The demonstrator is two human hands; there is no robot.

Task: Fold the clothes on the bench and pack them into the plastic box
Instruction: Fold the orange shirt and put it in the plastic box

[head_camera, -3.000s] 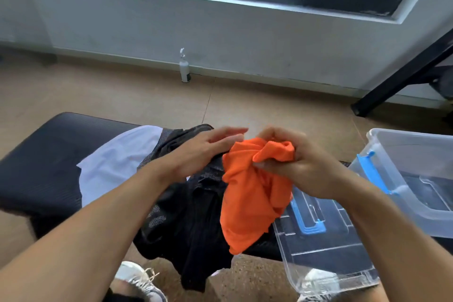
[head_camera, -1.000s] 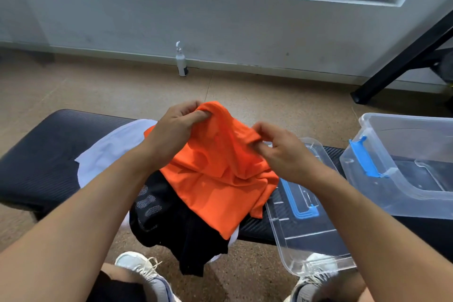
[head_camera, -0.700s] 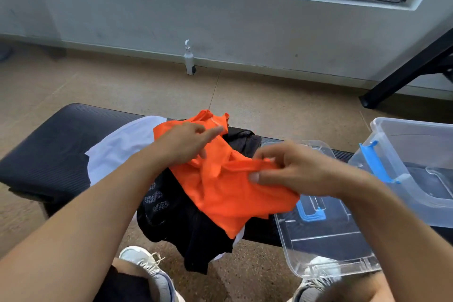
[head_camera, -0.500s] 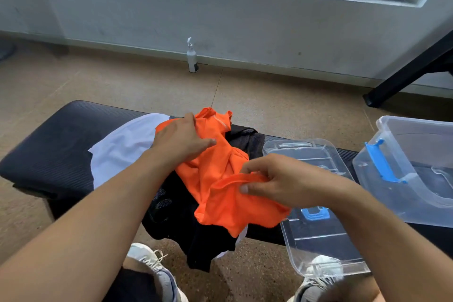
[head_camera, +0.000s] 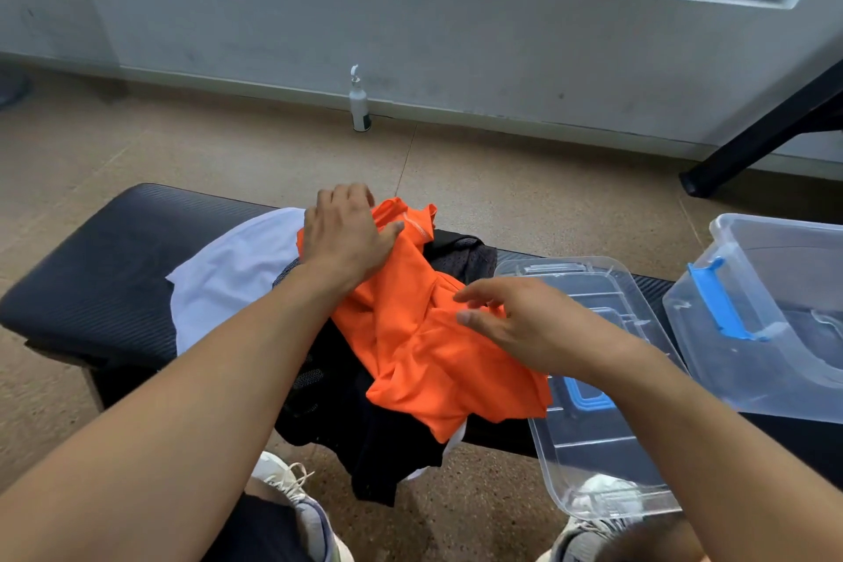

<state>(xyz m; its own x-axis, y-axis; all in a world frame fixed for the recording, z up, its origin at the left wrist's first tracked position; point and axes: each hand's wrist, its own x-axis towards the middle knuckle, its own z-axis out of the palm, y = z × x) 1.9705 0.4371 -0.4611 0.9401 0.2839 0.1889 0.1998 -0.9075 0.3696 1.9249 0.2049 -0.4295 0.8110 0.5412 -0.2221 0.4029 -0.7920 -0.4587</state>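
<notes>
An orange garment (head_camera: 410, 347) lies crumpled across the black padded bench (head_camera: 114, 269), on top of a black mesh garment (head_camera: 360, 434) and a white one (head_camera: 228, 274). My left hand (head_camera: 346, 233) presses flat on the orange garment's upper part, fingers spread. Over its right side my right hand (head_camera: 515, 324) hovers with fingers apart, holding nothing. The clear plastic box (head_camera: 775, 333) with a blue latch (head_camera: 716, 301) stands empty on the bench at the right.
The box's clear lid (head_camera: 593, 447) lies on the bench between the clothes and the box. A white spray bottle (head_camera: 359, 100) stands on the floor by the wall. A black metal frame leg (head_camera: 752, 137) slants at the far right. My shoes (head_camera: 296, 502) are below the bench.
The orange garment went from being held up in both hands to lying on the pile. My right hand has let go of it, and my left hand now lies flat on top.
</notes>
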